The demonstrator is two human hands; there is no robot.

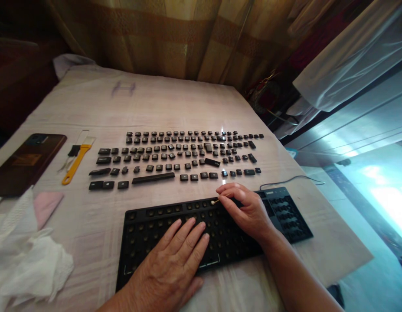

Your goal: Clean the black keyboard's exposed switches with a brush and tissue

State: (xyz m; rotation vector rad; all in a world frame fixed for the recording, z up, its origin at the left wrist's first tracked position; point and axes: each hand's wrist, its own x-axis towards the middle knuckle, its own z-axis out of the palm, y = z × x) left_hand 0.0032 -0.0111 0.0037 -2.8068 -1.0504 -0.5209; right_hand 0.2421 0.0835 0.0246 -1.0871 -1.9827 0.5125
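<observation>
A black keyboard base (148,234) with its keycaps removed lies near the table's front edge. My left hand (174,264) rests flat on its lower middle, fingers stretched out. My right hand (246,210) pinches a cotton swab (218,200), whose white tip touches the top row of the keyboard base. Behind the base, several black keycaps (174,156) lie in rows on the cloth, with the long spacebar (153,178) among them.
A dark phone (25,162) lies at far left. Beside it are a yellow-handled brush (75,164) and a small black tool (72,151). White tissues (28,260) and a pink cloth (46,206) sit at front left. The keyboard cable (292,180) runs right.
</observation>
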